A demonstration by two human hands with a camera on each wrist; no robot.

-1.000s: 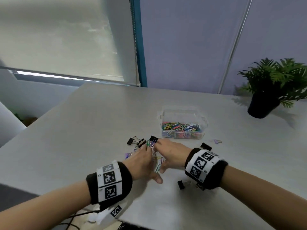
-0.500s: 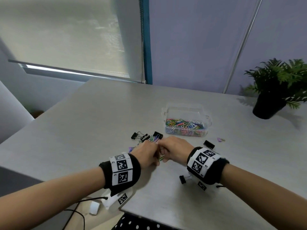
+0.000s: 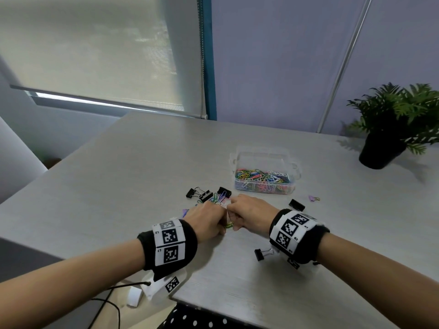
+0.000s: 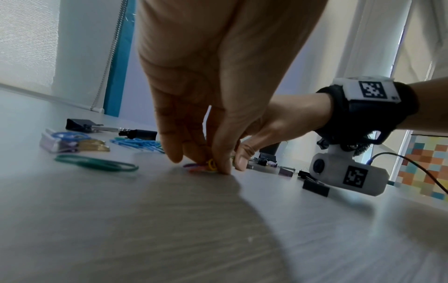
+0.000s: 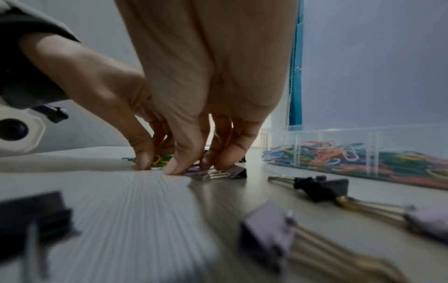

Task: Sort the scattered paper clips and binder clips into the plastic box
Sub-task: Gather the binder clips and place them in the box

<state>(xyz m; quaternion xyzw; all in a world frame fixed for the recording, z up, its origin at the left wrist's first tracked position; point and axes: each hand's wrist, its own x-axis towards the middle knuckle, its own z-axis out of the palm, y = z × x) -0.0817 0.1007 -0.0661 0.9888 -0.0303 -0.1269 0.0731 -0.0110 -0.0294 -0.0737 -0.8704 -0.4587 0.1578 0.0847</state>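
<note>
Hands met at the near middle of the table (image 3: pixel 142 162), knuckles almost touching. Left hand (image 3: pixel 209 219) had its fingers curled down, grip clamped on a small bunch of coloured paper clips (image 4: pixel 208 166) pressed against the tabletop; thumb and fingertips (image 4: pixel 223 164) were together on them. Right hand (image 3: pixel 249 214) was curled the same way, fingertips (image 5: pixel 174 166) down on the table at the same bunch, yellow and green clips (image 5: pixel 160 159) showing between the two thumbs. Right grip was together and pinching those clips as far as the wrist view showed.

Just beyond the knuckles lay more loose clips, blue and purple (image 3: pixel 219 198), with three black binder clips (image 3: pixel 202 194) beside them. Green paper clip (image 4: pixel 97 163) lay flat to the left of the left hand, and a lilac binder clip with gold handles (image 4: pixel 63 143) sat beyond it. Another black binder clip (image 3: pixel 297 204) sat right of the right hand, one more (image 3: pixel 260 254) near the right wrist, closer to the table edge. Small lilac binder clip (image 3: pixel 313 198) lay farther right, apart from the rest.

Plastic box (image 3: pixel 294 184) stood open beyond the hands, clear-walled, holding a heap of mixed-colour paper clips (image 3: pixel 261 176). Potted plant (image 3: pixel 384 143) stood at the far right of the table.
</note>
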